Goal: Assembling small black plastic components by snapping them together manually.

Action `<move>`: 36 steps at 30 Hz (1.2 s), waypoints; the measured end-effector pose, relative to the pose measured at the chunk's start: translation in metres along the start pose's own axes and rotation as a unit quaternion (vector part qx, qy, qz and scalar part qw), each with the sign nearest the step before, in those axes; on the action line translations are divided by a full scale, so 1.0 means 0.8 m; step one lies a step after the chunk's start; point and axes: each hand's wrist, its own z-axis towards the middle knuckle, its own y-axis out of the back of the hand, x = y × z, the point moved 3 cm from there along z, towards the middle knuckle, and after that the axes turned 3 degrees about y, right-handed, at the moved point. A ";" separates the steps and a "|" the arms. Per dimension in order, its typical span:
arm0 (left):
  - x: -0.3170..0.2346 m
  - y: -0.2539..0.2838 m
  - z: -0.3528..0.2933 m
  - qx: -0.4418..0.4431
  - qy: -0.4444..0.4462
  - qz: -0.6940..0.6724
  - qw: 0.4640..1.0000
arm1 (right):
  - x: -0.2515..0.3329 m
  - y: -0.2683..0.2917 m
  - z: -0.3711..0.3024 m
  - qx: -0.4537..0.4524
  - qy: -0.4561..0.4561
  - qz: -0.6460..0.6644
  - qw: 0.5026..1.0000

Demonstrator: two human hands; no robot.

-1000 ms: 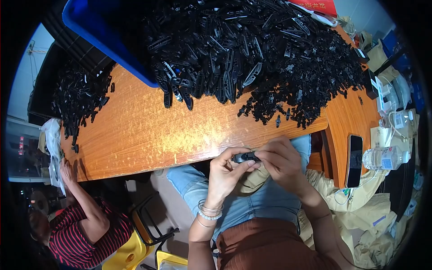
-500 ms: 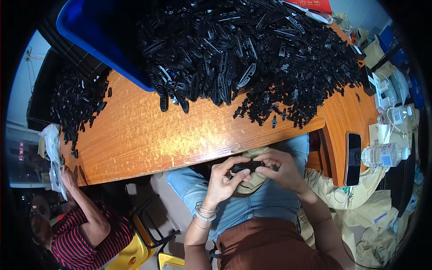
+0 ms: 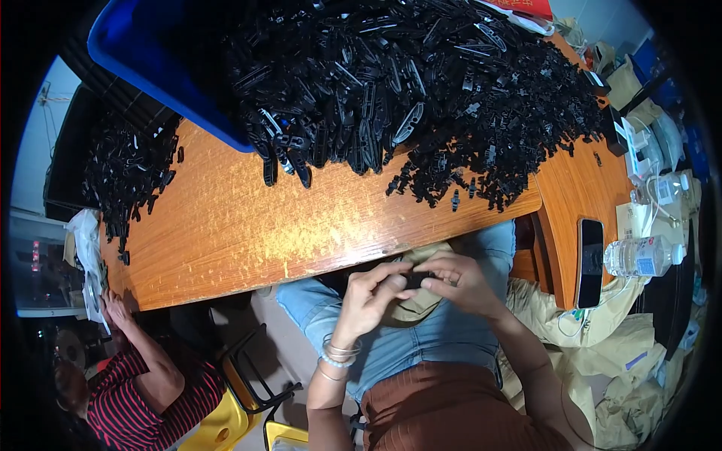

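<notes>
Above my lap, just off the table's front edge, both hands meet at a small black plastic part (image 3: pixel 415 280). My left hand (image 3: pixel 371 298) is closed on its left end, its thumb smeared by motion. The fingers of my right hand (image 3: pixel 465 286) are curled round the right end. Much of the part is covered by my fingers, so its exact shape does not show. Beneath the hands an olive-beige cloth or bag (image 3: pixel 412 314) lies on my jeans.
Long black plastic pieces (image 3: pixel 361 83) and small black clips (image 3: pixel 481 161) are heaped on the wooden table (image 3: pixel 241 218). A blue bin (image 3: pixel 173 105) leans at left. A phone (image 3: pixel 590 263) and water bottle (image 3: pixel 639 257) lie right. Another person's hand (image 3: pixel 116 310) touches the table's left edge.
My hands have shifted slightly while staying together, and the black part is now more covered by my fingers. My left thumb has moved over it. The other person's hand has lowered slightly.
</notes>
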 end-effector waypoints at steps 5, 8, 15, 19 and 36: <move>-0.021 0.040 0.057 -0.156 -0.101 0.222 0.957 | -0.002 0.005 -0.003 0.084 -0.042 -0.038 0.995; -0.045 0.043 0.132 -0.268 -0.109 0.274 0.917 | 0.019 0.029 0.033 -0.112 0.064 -0.210 0.969; -0.043 0.047 0.177 -0.338 -0.095 0.385 0.854 | 0.022 0.042 0.081 -0.236 0.124 -0.573 0.775; -0.045 0.047 0.135 -0.323 -0.123 0.185 0.920 | 0.026 0.050 0.078 -0.201 0.103 -0.575 0.786; -0.020 -0.007 0.017 -0.110 -0.039 -0.055 0.992 | 0.059 0.009 0.023 -0.107 0.080 -0.042 0.990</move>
